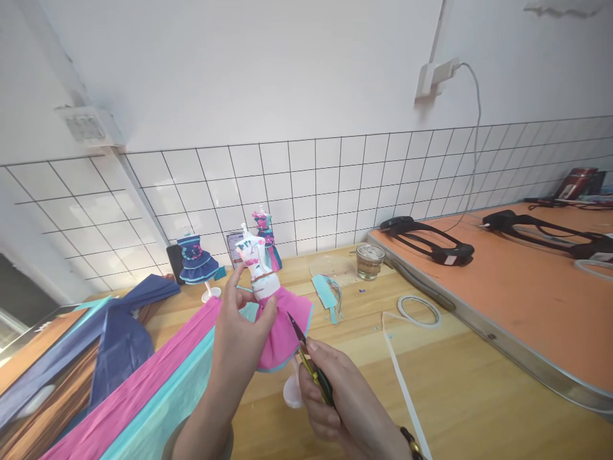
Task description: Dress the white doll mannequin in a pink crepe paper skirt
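My left hand (242,332) grips a miniature dress form (265,284), tilted, with its thumb against the waist of the bright pink skirt (282,326). A pale blue edge runs along the skirt's hem. The form's white bodice is smudged with pink and blue. Below the skirt, its white round base (293,391) shows beside my right hand (330,390). Closed around a pair of small thread snips (311,367), yellow with dark pointed blades, my right hand keeps the tips at the front of the skirt. Whether the blades touch the fabric I cannot tell.
Two dressed miniature forms, one in navy (197,259) and one in pink and blue (271,246), stand behind. Pink fabric strips (143,377) lie left among blue ones. To the right are a glass jar (370,262), a tape roll (419,312) and a raised orange surface (527,281).
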{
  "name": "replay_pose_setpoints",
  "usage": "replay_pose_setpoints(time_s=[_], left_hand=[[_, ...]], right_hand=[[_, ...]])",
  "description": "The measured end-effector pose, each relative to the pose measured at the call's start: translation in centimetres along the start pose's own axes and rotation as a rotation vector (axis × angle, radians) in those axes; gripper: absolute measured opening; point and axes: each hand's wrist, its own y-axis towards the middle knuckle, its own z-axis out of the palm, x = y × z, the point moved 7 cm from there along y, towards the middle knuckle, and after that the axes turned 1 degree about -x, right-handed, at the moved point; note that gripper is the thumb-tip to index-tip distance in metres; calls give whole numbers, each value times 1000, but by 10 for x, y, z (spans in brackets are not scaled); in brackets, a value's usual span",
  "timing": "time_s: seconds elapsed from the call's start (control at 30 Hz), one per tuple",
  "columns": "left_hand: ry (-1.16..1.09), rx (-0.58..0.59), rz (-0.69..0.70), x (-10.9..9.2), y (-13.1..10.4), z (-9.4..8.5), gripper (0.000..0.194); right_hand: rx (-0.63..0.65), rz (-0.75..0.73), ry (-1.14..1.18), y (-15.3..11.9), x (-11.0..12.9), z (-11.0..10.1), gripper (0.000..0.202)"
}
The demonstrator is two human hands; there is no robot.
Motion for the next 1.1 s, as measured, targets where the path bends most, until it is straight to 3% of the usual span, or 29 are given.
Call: replay_pose_setpoints(time_s=[0.57,1.1], left_hand=[[21,-15,-35,-6,0,-8,72],[-23,-47,-44,-6,0,-11,72]], right_hand=[[11,-1,-53,0,5,7,38],[15,-47,-113,4,7,9,46]])
